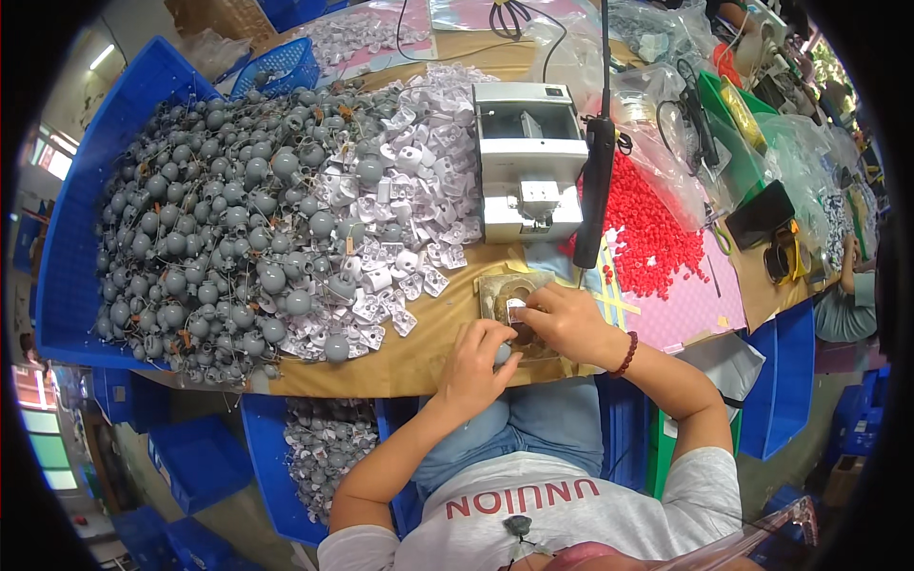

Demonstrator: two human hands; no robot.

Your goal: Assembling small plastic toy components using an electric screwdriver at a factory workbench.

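My left hand [473, 369] is closed round a grey ball-shaped part [502, 354] near the table's front edge. Just to its right, my right hand [576, 325] has its fingers pinched together over a worn, squarish fixture block [492, 293]. A small white plastic part [515, 308] shows at the right fingertips, partly covered by them. The two hands nearly meet at the block's near side. Right above the block hangs a black electric screwdriver [597, 181], its thin bit pointing down beside my right hand.
A big pile of grey ball-shaped parts with wires [228, 219] spills from a blue bin [71, 238] on the left. White plastic parts [428, 171] lie next to it. A white box-shaped machine [526, 152] stands behind the fixture. Small red parts [652, 233] are heaped on the right.
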